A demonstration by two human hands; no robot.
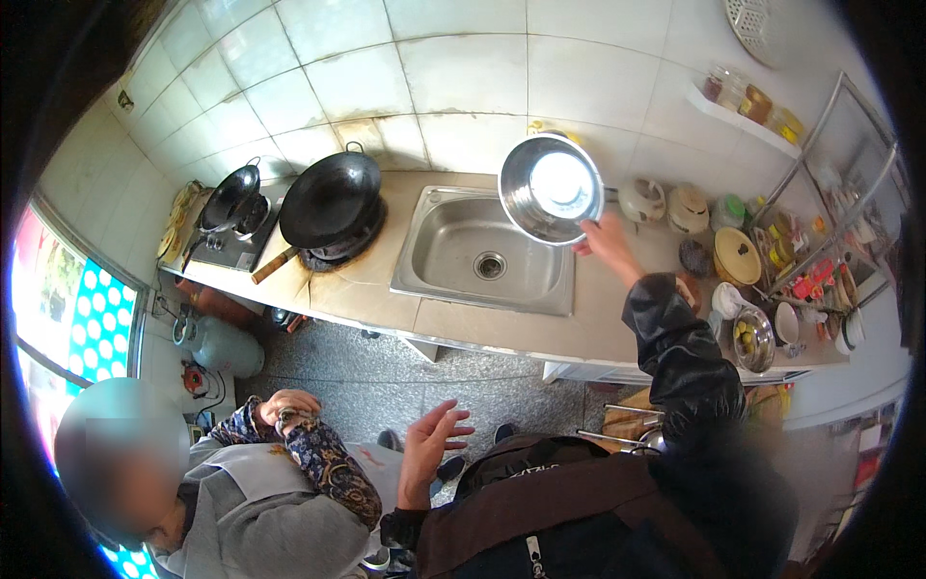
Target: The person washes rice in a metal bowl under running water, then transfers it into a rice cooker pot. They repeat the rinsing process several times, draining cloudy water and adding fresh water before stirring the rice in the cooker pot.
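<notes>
My right hand (610, 244) grips the rim of a shiny stainless steel pot (521, 189), which is tilted so its inside shows. The pot hangs over the right back corner of a stainless steel sink (448, 250) set in the counter. Part of a dark handle shows behind the pot on its right. My left hand (432, 441) is raised before my body, away from the counter, fingers apart and nothing in it.
Left of the sink, a large black wok (333, 199) and a smaller wok (230, 197) rest on stoves. A person (275, 499) stands at my left with arms folded. Jars, a metal bowl (752, 354) and a rack (796, 253) occupy the right. A gas cylinder (224, 346) stands below left.
</notes>
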